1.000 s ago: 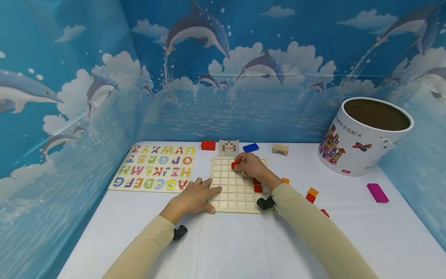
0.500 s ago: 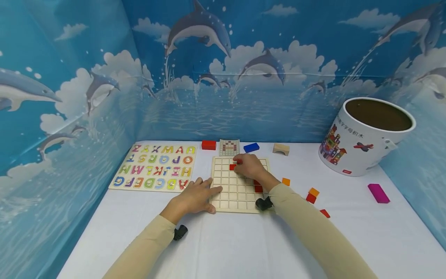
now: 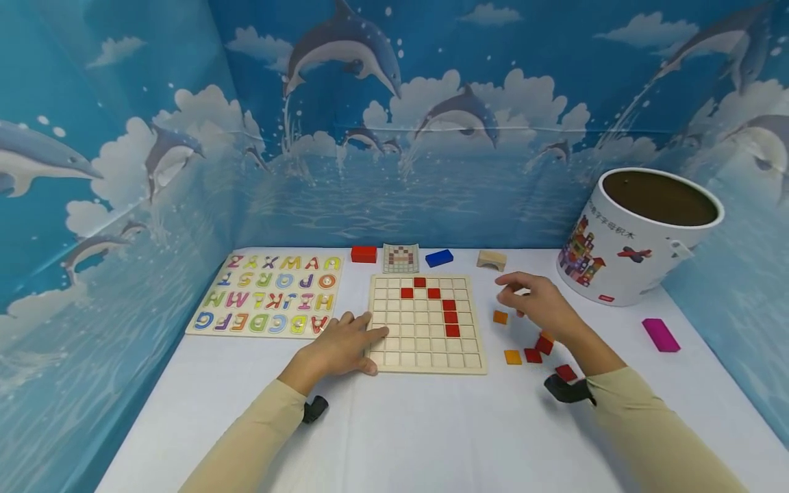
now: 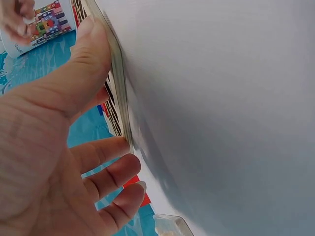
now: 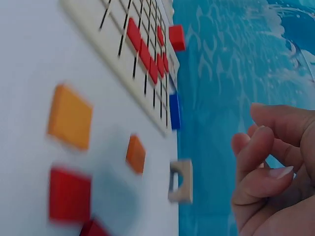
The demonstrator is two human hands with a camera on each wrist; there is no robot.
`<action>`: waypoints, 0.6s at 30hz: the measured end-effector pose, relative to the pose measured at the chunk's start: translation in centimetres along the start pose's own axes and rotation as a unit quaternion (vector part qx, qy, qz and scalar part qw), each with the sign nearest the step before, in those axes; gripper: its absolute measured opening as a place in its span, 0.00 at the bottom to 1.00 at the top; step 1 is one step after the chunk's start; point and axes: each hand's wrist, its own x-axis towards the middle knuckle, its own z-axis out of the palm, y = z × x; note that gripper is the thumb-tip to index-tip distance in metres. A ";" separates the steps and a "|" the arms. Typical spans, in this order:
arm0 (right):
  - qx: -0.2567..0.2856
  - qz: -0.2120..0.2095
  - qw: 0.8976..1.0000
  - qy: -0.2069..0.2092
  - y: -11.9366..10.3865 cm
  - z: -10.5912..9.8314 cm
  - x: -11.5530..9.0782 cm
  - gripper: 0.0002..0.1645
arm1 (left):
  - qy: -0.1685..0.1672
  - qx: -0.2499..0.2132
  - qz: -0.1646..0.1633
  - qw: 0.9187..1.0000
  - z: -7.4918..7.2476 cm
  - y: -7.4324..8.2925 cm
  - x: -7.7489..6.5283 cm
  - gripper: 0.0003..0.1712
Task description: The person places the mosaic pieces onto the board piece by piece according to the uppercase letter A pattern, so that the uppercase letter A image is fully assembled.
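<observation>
A wooden grid board (image 3: 403, 342) lies flat on the white table, several red square tiles (image 3: 451, 317) set in its cells. My left hand (image 3: 335, 346) rests on the board's left edge, fingers spread; in the left wrist view its thumb (image 4: 91, 46) lies along that edge. Off to the board's right, my right hand (image 3: 539, 305) hovers over the table with loosely bent fingers and nothing between them. Near it lie an orange tile (image 3: 500, 317), a yellow-orange tile (image 3: 513, 357) and several loose red tiles (image 3: 533, 355).
Behind the board are a red block (image 3: 364, 254), a pattern card (image 3: 401, 259), a blue block (image 3: 440, 258) and a wooden arch (image 3: 491, 260). An alphabet board (image 3: 259, 301) lies left. A white bucket (image 3: 616, 274) and a magenta block (image 3: 661, 335) are at right.
My right hand has left the board and moved right, above the loose tiles. Red tiles at the board's top, earlier under its fingers, now show in their cells. The left hand stays put.
</observation>
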 end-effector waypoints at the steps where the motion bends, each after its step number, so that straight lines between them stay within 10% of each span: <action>1: -0.009 0.002 1.000 -0.002 0.6 -0.5 -0.7 0.29 | 0.000 0.001 0.001 1.000 0.0 0.0 0.0 0.46; 18: -0.070 0.097 0.990 -0.075 8.3 -3.6 -9.1 0.38 | 0.001 0.007 0.006 1.000 0.0 -0.1 0.0 0.46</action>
